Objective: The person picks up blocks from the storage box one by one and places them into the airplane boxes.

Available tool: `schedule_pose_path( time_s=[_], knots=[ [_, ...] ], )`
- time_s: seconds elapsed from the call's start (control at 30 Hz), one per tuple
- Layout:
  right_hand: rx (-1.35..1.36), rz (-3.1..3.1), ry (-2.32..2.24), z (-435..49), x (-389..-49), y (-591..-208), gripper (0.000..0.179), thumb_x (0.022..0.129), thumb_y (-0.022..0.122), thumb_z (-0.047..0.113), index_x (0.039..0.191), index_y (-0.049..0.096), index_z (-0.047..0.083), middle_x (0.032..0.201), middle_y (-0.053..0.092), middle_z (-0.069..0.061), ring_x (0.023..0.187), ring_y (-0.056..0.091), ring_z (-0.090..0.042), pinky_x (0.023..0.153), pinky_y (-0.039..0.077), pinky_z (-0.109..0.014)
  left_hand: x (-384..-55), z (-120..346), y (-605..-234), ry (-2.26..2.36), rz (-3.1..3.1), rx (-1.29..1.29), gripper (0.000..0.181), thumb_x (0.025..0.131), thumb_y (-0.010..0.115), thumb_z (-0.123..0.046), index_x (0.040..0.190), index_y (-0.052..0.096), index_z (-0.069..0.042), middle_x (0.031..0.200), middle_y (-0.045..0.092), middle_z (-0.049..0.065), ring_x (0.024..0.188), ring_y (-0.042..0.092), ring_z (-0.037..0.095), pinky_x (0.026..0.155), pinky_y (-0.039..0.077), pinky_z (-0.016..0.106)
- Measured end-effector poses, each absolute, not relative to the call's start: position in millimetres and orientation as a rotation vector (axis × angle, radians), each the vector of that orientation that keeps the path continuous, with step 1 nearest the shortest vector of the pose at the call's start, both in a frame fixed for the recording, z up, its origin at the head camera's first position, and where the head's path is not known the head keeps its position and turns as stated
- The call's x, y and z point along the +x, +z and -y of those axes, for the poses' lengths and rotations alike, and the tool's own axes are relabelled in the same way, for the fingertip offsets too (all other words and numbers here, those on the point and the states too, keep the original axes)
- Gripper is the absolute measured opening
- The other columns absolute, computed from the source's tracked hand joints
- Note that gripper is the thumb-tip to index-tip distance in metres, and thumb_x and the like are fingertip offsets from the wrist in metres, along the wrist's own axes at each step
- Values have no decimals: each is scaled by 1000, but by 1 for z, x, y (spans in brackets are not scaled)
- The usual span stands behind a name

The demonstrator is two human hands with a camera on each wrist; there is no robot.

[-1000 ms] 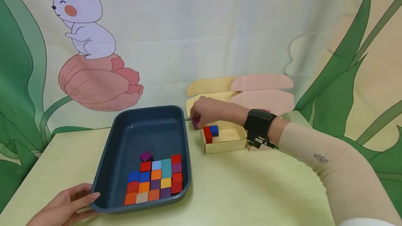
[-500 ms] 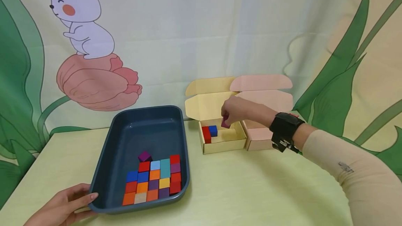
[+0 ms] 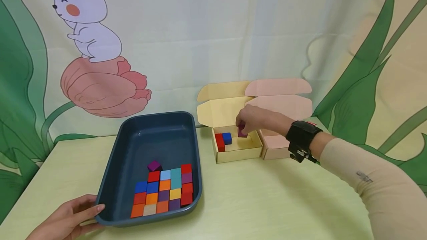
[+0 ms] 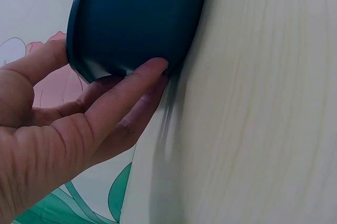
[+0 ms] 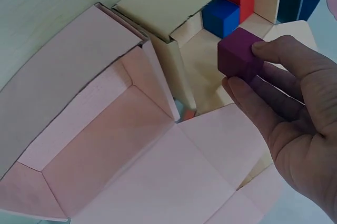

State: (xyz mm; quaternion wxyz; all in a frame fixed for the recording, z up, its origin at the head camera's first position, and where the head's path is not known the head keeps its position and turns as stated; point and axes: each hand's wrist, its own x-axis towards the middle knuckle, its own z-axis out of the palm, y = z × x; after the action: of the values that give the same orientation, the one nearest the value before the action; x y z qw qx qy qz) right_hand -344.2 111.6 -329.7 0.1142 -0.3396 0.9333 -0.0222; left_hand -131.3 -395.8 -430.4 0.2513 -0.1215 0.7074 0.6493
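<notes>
My right hand pinches a purple cube between thumb and fingers, over the open yellow cardboard box. Inside that box, at its left end, are red blocks and a blue cube. My left hand grips the near left corner of a dark blue tray, thumb on the rim and fingers along the outside, as the left wrist view shows. Rows of coloured cubes lie in the tray's near right part, with one purple cube turned askew behind them.
A pink cardboard box stands open against the yellow box's right side. Both lids lean up toward a printed cloth backdrop behind the pale table.
My right hand has carried the purple cube rightward from beside the yellow box's left edge to over its inside, then lowered it slightly. My left hand stays on the tray.
</notes>
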Motion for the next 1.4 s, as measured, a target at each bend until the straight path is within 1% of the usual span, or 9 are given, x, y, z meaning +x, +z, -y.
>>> schedule_pose_path(
  time_s=[0.2, 0.37, 0.47, 0.6, 0.8, 0.87, 1.13, 1.27, 1.4],
  knots=[
    [-995, -2714, 48, -105, -352, -346, 18, 90, 76, 8, 107, 76, 5, 98, 72, -6, 89, 62, -22, 83, 58, -31, -129, 398, -429, 1776, -1910, -322, 52, 102, 64, -17, 136, 40, 15, 124, 50, 21, 103, 66, 28, 96, 55, 51],
    [-1123, -2725, 185, -104, -356, -365, 8, 90, 76, 8, 97, 74, 7, 84, 66, -1, 78, 57, -19, 70, 52, -28, -128, 398, -427, 1771, -1907, -277, 48, 103, 63, -19, 133, 44, 13, 121, 54, 17, 104, 65, 25, 96, 56, 48],
    [-1197, -2735, 231, -109, -353, -378, 8, 93, 74, 11, 97, 70, 6, 82, 62, -1, 74, 57, -19, 65, 50, -27, -128, 398, -427, 1765, -1910, -231, 45, 104, 62, -20, 132, 46, 11, 119, 56, 14, 105, 64, 24, 97, 56, 46],
    [-1242, -2777, 237, -117, -348, -390, 12, 94, 75, 15, 100, 67, 8, 87, 62, -3, 78, 59, -21, 69, 53, -29, -129, 397, -426, 1762, -1912, -218, 46, 104, 62, -19, 133, 45, 13, 119, 57, 13, 104, 65, 23, 96, 57, 45],
    [-1172, -2825, 64, -124, -344, -391, 6, 95, 74, 13, 100, 76, 11, 91, 71, 2, 80, 62, -16, 78, 58, -31, -128, 397, -424, 1785, -1888, -224, 39, 105, 60, -18, 130, 47, 9, 116, 57, 12, 103, 64, 21, 96, 57, 44],
    [-1176, -2812, 15, -124, -343, -390, 7, 95, 73, 11, 100, 77, 11, 92, 73, 1, 80, 61, -16, 79, 58, -31, -127, 396, -424, 1785, -1895, -232, 36, 105, 60, -18, 128, 48, 8, 115, 56, 11, 102, 64, 21, 95, 57, 43],
    [-1179, -2806, 67, -114, -345, -388, 7, 93, 74, 8, 99, 78, 9, 96, 73, -5, 82, 61, -20, 83, 58, -34, -126, 395, -425, 1786, -1882, -214, 39, 105, 59, -16, 130, 47, 11, 117, 57, 13, 103, 64, 22, 96, 57, 45],
    [-1190, -2808, 95, -111, -347, -387, 6, 93, 75, 9, 98, 78, 8, 93, 72, -6, 81, 59, -20, 79, 57, -34, -127, 396, -424, 1787, -1888, -230, 42, 104, 60, -16, 131, 45, 12, 118, 57, 14, 103, 65, 23, 96, 57, 46],
    [-1235, -2821, 21, -101, -345, -376, 12, 92, 74, 6, 104, 78, 7, 96, 73, -5, 87, 65, -21, 80, 59, -33, -128, 398, -425, 1777, -1899, -210, 42, 105, 60, -17, 131, 46, 13, 119, 56, 14, 103, 65, 23, 96, 57, 45]
  ],
)
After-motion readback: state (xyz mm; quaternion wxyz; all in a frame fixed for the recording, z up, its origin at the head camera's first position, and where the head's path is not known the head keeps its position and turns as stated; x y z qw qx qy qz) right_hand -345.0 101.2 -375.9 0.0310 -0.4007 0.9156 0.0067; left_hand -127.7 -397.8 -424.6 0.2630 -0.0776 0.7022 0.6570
